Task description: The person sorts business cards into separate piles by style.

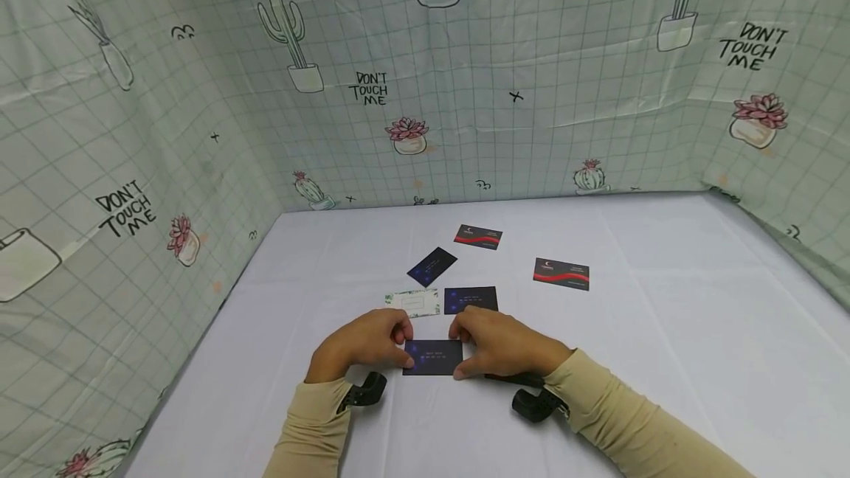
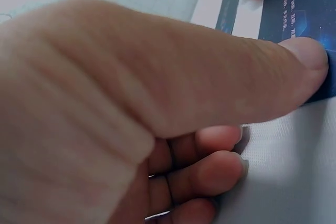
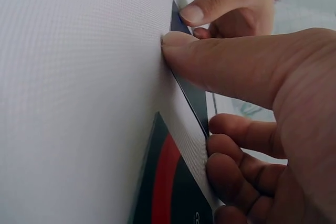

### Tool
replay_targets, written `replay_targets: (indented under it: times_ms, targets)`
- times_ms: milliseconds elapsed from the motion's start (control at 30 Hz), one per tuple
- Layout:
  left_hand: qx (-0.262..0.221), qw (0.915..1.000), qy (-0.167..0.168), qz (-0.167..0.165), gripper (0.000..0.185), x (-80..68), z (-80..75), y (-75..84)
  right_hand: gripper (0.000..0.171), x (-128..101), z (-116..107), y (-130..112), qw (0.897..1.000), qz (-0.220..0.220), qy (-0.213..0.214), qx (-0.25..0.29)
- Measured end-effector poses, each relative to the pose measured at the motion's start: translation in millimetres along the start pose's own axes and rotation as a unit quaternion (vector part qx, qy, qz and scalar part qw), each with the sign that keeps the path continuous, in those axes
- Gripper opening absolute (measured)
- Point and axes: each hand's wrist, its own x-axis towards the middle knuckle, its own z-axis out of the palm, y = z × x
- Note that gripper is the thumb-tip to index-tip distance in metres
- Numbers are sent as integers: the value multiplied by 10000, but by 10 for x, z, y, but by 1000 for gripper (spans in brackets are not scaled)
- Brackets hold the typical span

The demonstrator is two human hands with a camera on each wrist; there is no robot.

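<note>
Both hands meet low in the middle of the head view: the left hand (image 1: pixel 361 349) pinches the left edge of a dark blue card (image 1: pixel 433 357), and the right hand (image 1: pixel 505 349) pinches its right edge, thumbs on the near corners. That card lies flat on the white bench (image 1: pixel 664 316), nearest the person, not yet lifted as far as I can tell. Five more cards are spread farther up the frame: a pale leafy card (image 1: pixel 412 302) and a second blue card (image 1: pixel 471 299) just above the hands, a tilted blue card (image 1: pixel 432 266) above those, and two black cards with a red wave, one toward the back (image 1: pixel 477 237), one off to the right (image 1: pixel 561 274). I'd judge the sorting or gathering barely begun, with one card in hand and the rest scattered. A cactus-print cloth (image 1: pixel 133 131) walls the bench in on three sides.

From the left wrist view, the left thumb (image 2: pixel 294 72) presses on the corner of the glossy blue card (image 2: pixel 299 9) at upper right, small pale print on it; the other fingers curl against the finely woven bench cover (image 2: pixel 294 171).

From the right wrist view, the right thumb tip (image 3: pixel 176 40) sits at the thin, stiff edge of the card (image 3: pixel 195 100), fingers curled below. A black card with the red wave (image 3: pixel 168 182) shows at the bottom.
</note>
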Motion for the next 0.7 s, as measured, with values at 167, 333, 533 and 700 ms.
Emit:
replay_targets:
  times_ms: [167, 333, 533, 700]
  targets:
    - [-54, 9999, 44, -72, 35, -7, 0, -6, 41, 4, 7, 4, 10000, 57, 52, 45]
    - [-347, 9994, 53, -13, 35, -1, 12, -12, 43, -3, 9, 13, 9998, 104, 86, 127]
    - [-565, 9983, 106, -15, 35, 17, 16, -32, 43, -3, 7, 41, 9986, 212, 60, 478]
    - [-589, 9980, 221, 2, 34, 27, 2, -46, 42, 12, 14, 69, 9979, 182, 120, 613]
